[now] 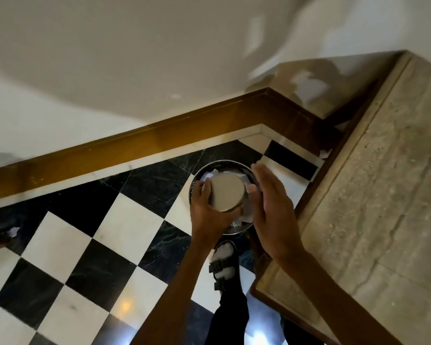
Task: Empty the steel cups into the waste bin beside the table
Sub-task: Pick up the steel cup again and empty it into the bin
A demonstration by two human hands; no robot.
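Steel cup upended over the bin on checkered tile.
My left hand (204, 207) grips the steel cup (227, 193) above the waste bin (197, 180); right hand (271, 207) hovers flat, fingers released, beside the stone-topped table (374, 195).

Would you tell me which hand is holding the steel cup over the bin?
The left hand grips the upturned cup; the right hand is open, flat beside it.

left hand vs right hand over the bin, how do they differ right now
The left hand is wrapped around an upturned steel cup, base toward the camera; the right hand holds nothing. The left hand's fingers curl on the cup's side, while the right hand's are flat and open beside it. Both hang over the waste bin, which holds crumpled paper.
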